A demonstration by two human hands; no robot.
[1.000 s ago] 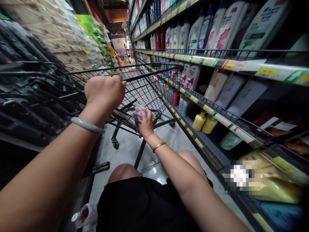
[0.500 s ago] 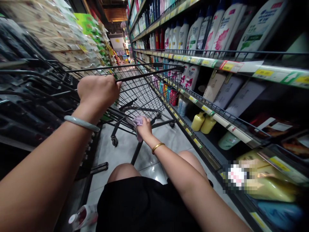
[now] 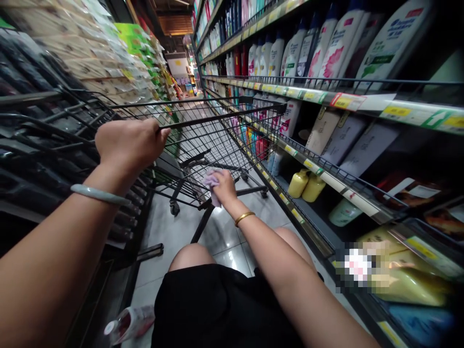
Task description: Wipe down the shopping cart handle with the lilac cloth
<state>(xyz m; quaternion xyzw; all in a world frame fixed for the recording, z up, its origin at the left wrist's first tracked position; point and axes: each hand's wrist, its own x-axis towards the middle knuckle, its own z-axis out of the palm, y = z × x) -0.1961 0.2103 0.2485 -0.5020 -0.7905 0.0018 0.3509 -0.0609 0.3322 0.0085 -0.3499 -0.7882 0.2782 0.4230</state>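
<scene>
Well, a wire-mesh shopping cart (image 3: 217, 118).
Left hand (image 3: 127, 142) clenches its top edge; right hand (image 3: 226, 187) bunches crumpled lilac cloth (image 3: 210, 180) beside the lower edge.

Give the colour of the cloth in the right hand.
The cloth is pale purple, best seen in the head view.

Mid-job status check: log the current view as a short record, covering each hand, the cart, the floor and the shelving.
Left hand: closed on the upper bar of the cart
Right hand: holds a crumpled lilac cloth by the cart's lower near edge; contact unclear
Cart: black wire, on wheels
Floor: pale, shiny tiles
Shelves: on the right, with rows of bottles
Lower left: a white-capped bottle, tilted
</scene>
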